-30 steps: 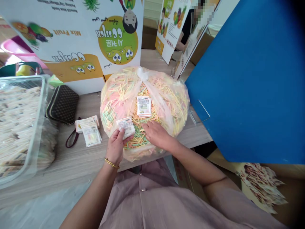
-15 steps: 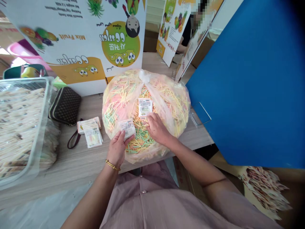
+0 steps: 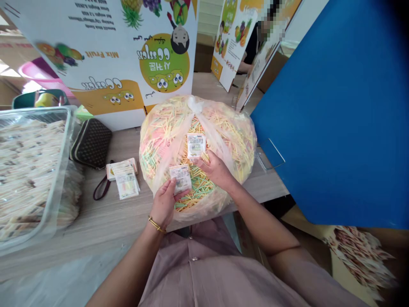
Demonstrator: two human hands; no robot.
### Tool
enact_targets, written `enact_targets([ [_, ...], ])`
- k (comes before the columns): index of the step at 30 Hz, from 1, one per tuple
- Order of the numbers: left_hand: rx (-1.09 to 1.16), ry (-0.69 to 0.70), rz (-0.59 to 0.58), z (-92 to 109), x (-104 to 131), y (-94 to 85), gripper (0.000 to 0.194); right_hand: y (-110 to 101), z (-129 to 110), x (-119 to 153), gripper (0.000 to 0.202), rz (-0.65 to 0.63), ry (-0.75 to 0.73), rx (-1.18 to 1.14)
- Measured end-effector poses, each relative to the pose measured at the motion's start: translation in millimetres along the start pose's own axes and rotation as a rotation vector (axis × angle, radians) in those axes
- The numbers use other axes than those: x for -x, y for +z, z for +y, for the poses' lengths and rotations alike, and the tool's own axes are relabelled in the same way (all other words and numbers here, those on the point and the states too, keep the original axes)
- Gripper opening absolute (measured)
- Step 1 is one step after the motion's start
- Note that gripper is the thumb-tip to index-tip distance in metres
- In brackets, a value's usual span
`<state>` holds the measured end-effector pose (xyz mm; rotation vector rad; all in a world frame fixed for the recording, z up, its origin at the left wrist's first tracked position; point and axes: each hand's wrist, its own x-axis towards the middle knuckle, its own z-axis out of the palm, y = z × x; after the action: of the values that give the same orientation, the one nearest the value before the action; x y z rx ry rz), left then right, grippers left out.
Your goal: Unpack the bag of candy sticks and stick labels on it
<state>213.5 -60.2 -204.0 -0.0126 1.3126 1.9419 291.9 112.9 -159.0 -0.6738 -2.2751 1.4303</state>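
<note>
A big clear bag (image 3: 153, 115) full of thin pastel candy sticks (image 3: 204, 187) sits open on the table in front of me. My left hand (image 3: 164, 200) grips a small printed sachet (image 3: 180, 177) between thumb and fingers, over the bag's opening. Another printed sachet (image 3: 196, 145) lies on the sticks just beyond my right hand (image 3: 215, 170). The right fingers are pinched around a few short yellow candy sticks (image 3: 205, 157). To the left of the bag, a small stack of sachets (image 3: 127, 182) rests on the table.
A clear plastic tub (image 3: 68, 140) of packed sachets stands at the left, beside a dark patterned pouch (image 3: 91, 143). Upside-down printed cartons (image 3: 111, 64) rise behind the bag. A blue panel (image 3: 335, 115) blocks the right. A co-worker's arm (image 3: 244, 67) shows at the back.
My left hand has moved right with its sachet over the bag. The right hand has turned and now shows yellow sticks in its fingers. The whole view has shifted slightly.
</note>
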Motion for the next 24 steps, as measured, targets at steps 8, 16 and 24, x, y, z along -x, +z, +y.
enact_targets([
  [8, 0.008, 0.031, -0.063, 0, 1, 4.1, 0.034, 8, 1, 4, 0.029, -0.060, -0.067, 0.184],
  [16, -0.085, 0.069, -0.070, -3, 1, 2.7, 0.043, 10, -3, 7, 0.031, -0.039, -0.067, 0.242],
  [24, -0.105, 0.119, -0.045, -5, -2, 0.0, 0.033, 5, -33, 25, 0.023, -0.186, -0.122, 0.591],
])
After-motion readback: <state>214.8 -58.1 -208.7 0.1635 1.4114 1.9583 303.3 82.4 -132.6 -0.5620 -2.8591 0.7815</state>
